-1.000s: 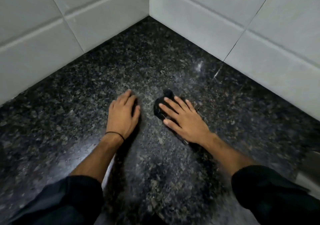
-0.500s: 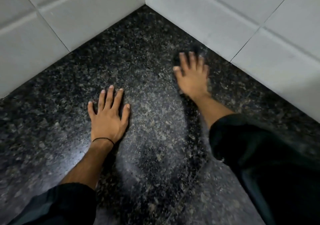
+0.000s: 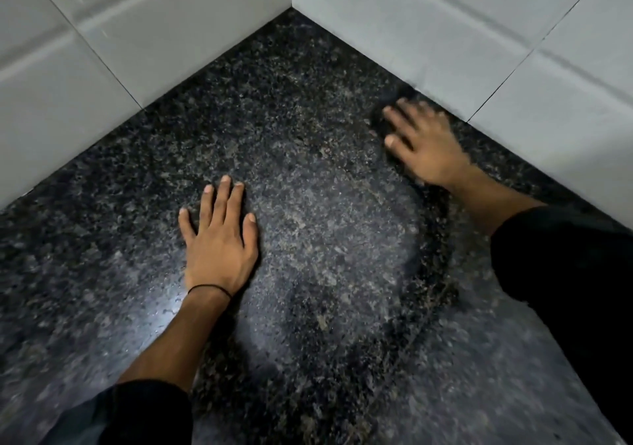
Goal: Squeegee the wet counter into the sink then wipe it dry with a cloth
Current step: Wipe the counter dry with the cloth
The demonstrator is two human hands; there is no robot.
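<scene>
Your worktop (image 3: 308, 156) is black stone, speckled all over with grey and tan flecks, with a paler hazy grey patch across its middle. The wall tiles (image 3: 171, 33) are plain white with thin dark joints. Your cloth (image 3: 379, 123) looks black, like your sleeves (image 3: 565, 256) and wrist band (image 3: 209, 288).

No legible text (tiles, counter bare)

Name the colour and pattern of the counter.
The counter is black stone with grey speckles, seen in the head view.
</scene>
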